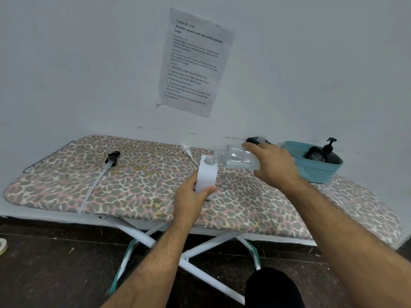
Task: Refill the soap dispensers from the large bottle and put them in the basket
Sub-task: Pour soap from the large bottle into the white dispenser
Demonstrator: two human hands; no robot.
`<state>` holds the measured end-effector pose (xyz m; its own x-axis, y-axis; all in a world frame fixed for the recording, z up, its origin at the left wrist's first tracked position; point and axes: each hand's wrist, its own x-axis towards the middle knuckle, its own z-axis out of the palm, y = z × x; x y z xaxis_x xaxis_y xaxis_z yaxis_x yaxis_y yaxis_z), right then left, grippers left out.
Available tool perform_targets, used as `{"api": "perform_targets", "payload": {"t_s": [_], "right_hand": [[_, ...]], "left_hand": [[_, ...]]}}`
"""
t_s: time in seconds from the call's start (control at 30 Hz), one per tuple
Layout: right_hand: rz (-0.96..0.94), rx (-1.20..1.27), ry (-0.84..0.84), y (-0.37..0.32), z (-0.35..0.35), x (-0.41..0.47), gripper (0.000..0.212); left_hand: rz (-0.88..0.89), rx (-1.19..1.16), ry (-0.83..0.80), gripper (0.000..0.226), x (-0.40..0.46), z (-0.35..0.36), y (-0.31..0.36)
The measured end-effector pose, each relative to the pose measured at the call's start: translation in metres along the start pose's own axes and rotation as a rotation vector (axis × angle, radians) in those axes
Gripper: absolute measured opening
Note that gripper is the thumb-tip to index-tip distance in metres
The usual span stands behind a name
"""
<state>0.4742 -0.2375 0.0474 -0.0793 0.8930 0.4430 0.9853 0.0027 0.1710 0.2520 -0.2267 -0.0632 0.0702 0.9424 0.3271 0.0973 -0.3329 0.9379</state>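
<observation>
Standing against a pale wall [89,63], the leopard-print ironing board [144,192] carries a basket [315,172]; left hand [191,201] fingers grasp the white dispenser [206,176], right hand [275,165] fingers grasp the tilted clear bottle [238,157].

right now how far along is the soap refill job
Done: one black dispenser with its pump on already sits in the teal basket. In hand: the left hand holds the white dispenser upright while the right hand tips the clear bottle toward its open neck. Left: refit the white pump, basket it, and likely deal with the black bottle behind and the black pump.
</observation>
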Motion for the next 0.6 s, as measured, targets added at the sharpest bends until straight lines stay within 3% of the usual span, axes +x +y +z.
{"api": "perform_targets", "payload": {"t_s": [0.6], "right_hand": [[-0.011,-0.012,-0.006,-0.0014,-0.0054,0.0004,0.069]], "left_hand": [[0.006,0.068,0.008,0.053,0.0012,0.0009,-0.0060]]}}
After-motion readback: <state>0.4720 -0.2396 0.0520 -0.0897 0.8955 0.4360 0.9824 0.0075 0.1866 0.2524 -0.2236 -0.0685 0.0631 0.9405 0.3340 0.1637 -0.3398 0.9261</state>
